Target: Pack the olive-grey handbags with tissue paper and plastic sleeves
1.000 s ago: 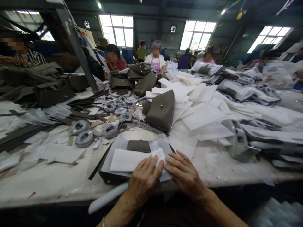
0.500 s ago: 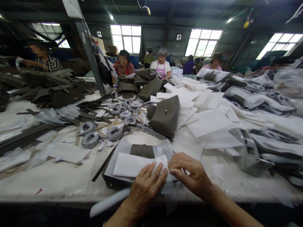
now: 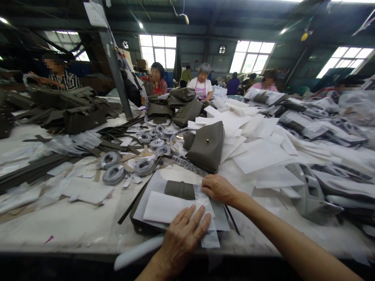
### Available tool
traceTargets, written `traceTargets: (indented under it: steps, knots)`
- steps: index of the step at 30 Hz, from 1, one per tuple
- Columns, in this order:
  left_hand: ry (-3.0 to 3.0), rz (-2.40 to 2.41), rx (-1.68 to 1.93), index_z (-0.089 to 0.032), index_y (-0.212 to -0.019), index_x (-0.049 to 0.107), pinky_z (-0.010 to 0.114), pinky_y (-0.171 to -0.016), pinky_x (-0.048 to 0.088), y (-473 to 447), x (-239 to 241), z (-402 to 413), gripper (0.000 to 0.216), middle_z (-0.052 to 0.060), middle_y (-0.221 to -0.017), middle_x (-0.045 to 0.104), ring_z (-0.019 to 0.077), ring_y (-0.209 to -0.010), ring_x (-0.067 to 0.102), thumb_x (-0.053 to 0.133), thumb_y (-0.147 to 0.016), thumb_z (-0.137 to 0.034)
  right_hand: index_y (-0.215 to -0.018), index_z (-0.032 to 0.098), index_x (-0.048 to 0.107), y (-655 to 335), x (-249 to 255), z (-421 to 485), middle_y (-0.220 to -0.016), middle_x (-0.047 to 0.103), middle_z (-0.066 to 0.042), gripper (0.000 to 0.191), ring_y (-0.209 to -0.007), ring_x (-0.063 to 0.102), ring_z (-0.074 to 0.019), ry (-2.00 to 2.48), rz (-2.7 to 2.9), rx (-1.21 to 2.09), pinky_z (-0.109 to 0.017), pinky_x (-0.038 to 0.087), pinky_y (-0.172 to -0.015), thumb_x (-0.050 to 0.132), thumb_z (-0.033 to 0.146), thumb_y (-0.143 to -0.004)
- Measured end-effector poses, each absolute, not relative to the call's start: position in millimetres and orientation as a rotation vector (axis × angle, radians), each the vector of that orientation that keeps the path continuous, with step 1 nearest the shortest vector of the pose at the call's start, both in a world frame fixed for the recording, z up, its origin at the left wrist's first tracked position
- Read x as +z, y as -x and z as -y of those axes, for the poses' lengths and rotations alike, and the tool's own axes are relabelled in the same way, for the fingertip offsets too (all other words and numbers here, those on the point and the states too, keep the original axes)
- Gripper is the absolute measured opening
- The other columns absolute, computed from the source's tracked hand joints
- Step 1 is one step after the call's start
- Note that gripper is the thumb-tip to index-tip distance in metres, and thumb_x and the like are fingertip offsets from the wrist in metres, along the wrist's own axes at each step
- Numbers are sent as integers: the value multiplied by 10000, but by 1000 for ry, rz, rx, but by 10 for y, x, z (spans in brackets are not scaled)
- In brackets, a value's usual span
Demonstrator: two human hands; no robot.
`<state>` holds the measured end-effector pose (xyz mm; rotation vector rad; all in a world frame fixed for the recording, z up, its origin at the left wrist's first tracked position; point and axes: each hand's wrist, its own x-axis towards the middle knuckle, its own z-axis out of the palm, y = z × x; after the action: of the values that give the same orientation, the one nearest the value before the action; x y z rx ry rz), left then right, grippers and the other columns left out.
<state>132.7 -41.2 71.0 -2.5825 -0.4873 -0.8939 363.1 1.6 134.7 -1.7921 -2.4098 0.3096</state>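
Left hand (image 3: 183,234) lies open on white sheet (image 3: 164,207); right hand (image 3: 218,188) curls at its edge, grip unclear.

I'm watching the long white worktable (image 3: 58,230): it is carrying grey strap coils (image 3: 113,174), loose white paper sheets (image 3: 263,154), dark strap strips (image 3: 26,171), a standing olive handbag (image 3: 206,146), and a flat handbag (image 3: 136,223) lying at its near edge.

On flat bag (image 3: 140,227): paper sheet (image 3: 164,207), left hand (image 3: 183,234) atop; upright bag (image 3: 206,146) behind; coils (image 3: 113,174) left.
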Motion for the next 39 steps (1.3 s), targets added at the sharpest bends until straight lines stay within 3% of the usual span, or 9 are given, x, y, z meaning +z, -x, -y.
traceTargets:
  steps: [5, 9, 13, 16, 19, 28, 34, 37, 39]
  knots:
    - [2578, 465, -886, -224, -1385, 548, 347, -1007, 475, -1320, 753, 410, 437, 24, -1388, 595, 238, -1240, 563, 278, -1042, -209, -1054, 213, 705, -3430, 1349, -397, -1019, 744, -48, 287, -899, 683, -176, 1813, 2365, 437, -232, 444, -715, 498, 401, -990]
    - [2581, 471, -920, -219, -1373, 560, 346, -975, 505, -1330, 761, 411, 438, 48, -1380, 600, 238, -1224, 577, 277, -1039, -201, -943, 189, 732, -3352, 1232, -470, -916, 758, -98, 429, -832, 704, -223, 1830, 2452, 451, -267, 447, -676, 457, 513, -994]
    - [2616, 516, -1020, -226, -1371, 561, 356, -987, 505, -1337, 748, 419, 449, 108, -1373, 591, 224, -1224, 577, 287, -1024, -145, -944, 175, 720, -3473, 1156, -300, -972, 747, -114, 413, -918, 689, -223, 1858, 2477, 336, -281, 448, -774, 401, 422, -1036]
    - [2639, 527, -1051, -221, -1357, 573, 354, -996, 502, -1339, 746, 424, 446, 113, -1247, 652, 211, -1190, 594, 289, -1024, -135, -915, 178, 723, -3527, 1143, -198, -990, 736, -97, 376, -983, 661, -208, 1874, 2444, 243, -272, 431, -853, 430, 380, -1035]
    - [2635, 547, -1048, -221, -1340, 588, 351, -989, 504, -1344, 739, 430, 434, 99, -1162, 673, 205, -1149, 611, 291, -1031, -154, -890, 175, 729, -3512, 1114, -140, -984, 730, -92, 355, -958, 658, -197, 1944, 2339, 149, -264, 433, -842, 451, 347, -1028]
    - [2671, 538, -1040, -216, -1360, 570, 341, -1032, 461, -1351, 711, 421, 439, 71, -1206, 673, 207, -1186, 591, 268, -1042, -199, -793, 138, 735, -3470, 1054, -159, -884, 733, -130, 314, -847, 685, -226, 2030, 2128, 14, -301, 483, -776, 509, 269, -967]
    - [2688, 541, -1026, -249, -1350, 578, 349, -1005, 477, -1347, 716, 422, 420, 47, -1209, 677, 216, -1174, 598, 287, -1048, -250, -1066, 187, 700, -3661, 1228, 453, -1093, 708, -91, 206, -1066, 627, -199, 1727, 2112, -28, -344, 460, -986, 521, 238, -979]
    - [2699, 541, -1022, -250, -1360, 568, 363, -1006, 476, -1346, 708, 431, 411, 51, -1212, 673, 223, -1186, 588, 304, -1045, -246, -1048, 192, 681, -3757, 1174, 1087, -956, 714, -74, 157, -939, 651, -195, 1297, 2166, -13, -336, 531, -859, 548, 199, -965]
    - [2715, 543, -1006, -249, -1367, 560, 368, -1015, 470, -1345, 701, 436, 408, 56, -1226, 665, 224, -1197, 579, 313, -1043, -243, -1149, 186, 658, -3765, 1079, 1438, -1050, 711, -98, 220, -1004, 647, -217, 1209, 2233, -63, -353, 543, -865, 594, 188, -938]
